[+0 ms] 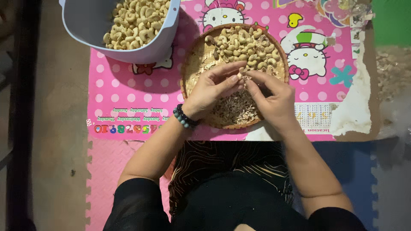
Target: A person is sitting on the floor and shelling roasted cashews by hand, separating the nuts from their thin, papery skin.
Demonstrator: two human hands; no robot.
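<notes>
Black sleeves and a dark patterned lap at the bottom edge, shoulders cut off by the frame. Above them, left hand (212,87) with a dark bead bracelet (184,117) at the wrist, right hand (272,96) just beside it, both over a round woven tray (190,64). Fingertips of both hands meeting on one small pale cashew nut (241,77), pinched between thumbs and forefingers; too small and too covered to tell whether skin remains on it. Heaped on the far half of the tray: pale cashew kernels (246,47). On the near half: brownish flaky scraps (233,109), partly hidden under the palms. Up left, a light blue tub (128,53) holding more cashews (135,21), top and left side cut off by the frame. Beneath tray and tub, a pink dotted cartoon mat (128,92), torn white at its right end. Far right, a blurred pale heap (391,68), hard to make out. Below, pink and blue foam floor tiles (109,162).
</notes>
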